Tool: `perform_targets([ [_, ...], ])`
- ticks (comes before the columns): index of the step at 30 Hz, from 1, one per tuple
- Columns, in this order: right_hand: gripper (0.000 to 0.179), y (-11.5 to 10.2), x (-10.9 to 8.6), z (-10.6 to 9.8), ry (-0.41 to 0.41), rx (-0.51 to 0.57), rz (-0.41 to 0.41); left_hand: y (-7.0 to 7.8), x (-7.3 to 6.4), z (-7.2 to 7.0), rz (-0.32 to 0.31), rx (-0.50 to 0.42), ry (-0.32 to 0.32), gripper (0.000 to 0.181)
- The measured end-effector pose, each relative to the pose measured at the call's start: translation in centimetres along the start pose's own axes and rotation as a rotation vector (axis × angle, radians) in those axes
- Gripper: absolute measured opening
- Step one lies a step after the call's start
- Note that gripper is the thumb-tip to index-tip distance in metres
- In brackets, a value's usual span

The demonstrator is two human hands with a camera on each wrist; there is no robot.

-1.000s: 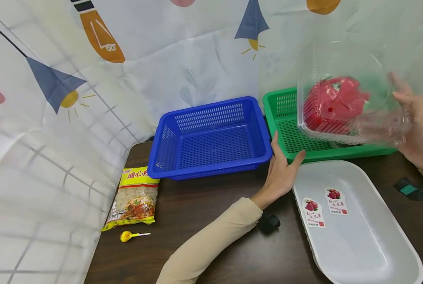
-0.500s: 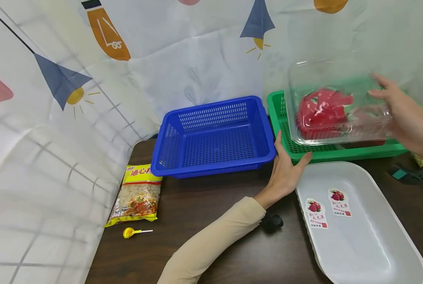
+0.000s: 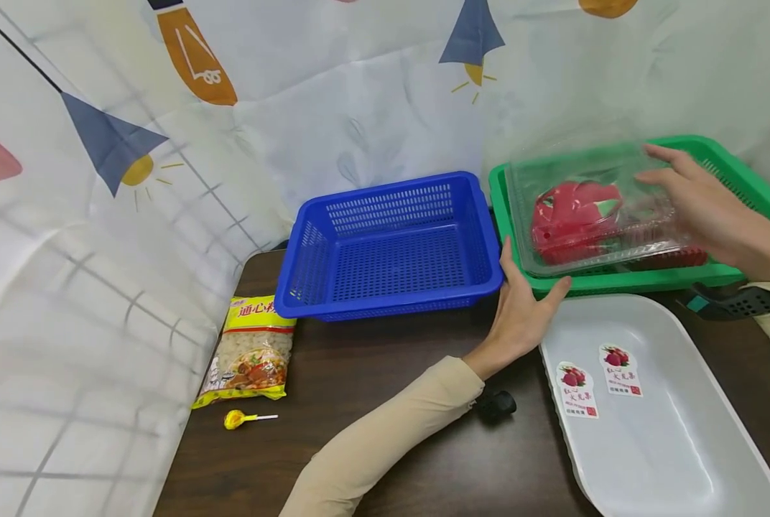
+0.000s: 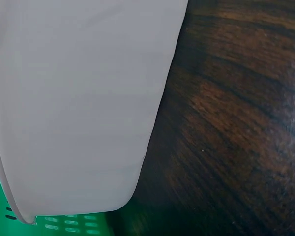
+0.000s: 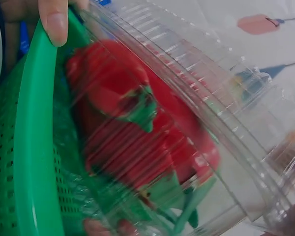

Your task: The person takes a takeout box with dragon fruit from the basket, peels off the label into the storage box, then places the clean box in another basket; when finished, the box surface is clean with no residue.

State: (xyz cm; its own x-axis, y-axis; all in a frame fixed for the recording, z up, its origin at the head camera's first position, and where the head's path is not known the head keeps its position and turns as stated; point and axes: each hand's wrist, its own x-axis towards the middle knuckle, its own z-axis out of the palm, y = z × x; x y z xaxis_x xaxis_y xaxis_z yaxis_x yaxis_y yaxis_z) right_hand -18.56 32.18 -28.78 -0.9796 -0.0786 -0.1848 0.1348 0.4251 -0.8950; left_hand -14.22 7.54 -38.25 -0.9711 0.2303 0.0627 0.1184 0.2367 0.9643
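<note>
My right hand (image 3: 702, 205) holds a clear plastic box (image 3: 592, 262) by its right side, over and partly inside the green basket (image 3: 769, 190). Red dragon fruit (image 3: 575, 215) with green scales shows through the plastic. In the right wrist view, the box (image 5: 187, 83) slants blurred beside the green rim, and fingertips show faintly below it. My left hand (image 3: 517, 323) rests at the corner between the blue basket (image 3: 385, 305) and the green one. Its fingers are spread and straight, with the thumb (image 5: 55, 27) on the green rim.
In front of the green basket lies a white tray (image 3: 669, 438) with two dragon fruit stickers. A yellow bag of pasta (image 3: 252, 352) and a yellow lollipop (image 3: 236, 418) lie on the left of the dark wooden table (image 3: 424, 431). A printed curtain (image 3: 372, 93) hangs behind.
My right hand has lowered the clear box and brought it leftward, down into the green basket. The left hand stays at the basket corner.
</note>
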Motion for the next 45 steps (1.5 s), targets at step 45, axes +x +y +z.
perform_targets([
  [45, 0.077, -1.1, 0.5, 0.4, -0.126, -0.45, -0.041, 0.3, -0.5, -0.4, 0.0, 0.006, 0.049, 0.105],
])
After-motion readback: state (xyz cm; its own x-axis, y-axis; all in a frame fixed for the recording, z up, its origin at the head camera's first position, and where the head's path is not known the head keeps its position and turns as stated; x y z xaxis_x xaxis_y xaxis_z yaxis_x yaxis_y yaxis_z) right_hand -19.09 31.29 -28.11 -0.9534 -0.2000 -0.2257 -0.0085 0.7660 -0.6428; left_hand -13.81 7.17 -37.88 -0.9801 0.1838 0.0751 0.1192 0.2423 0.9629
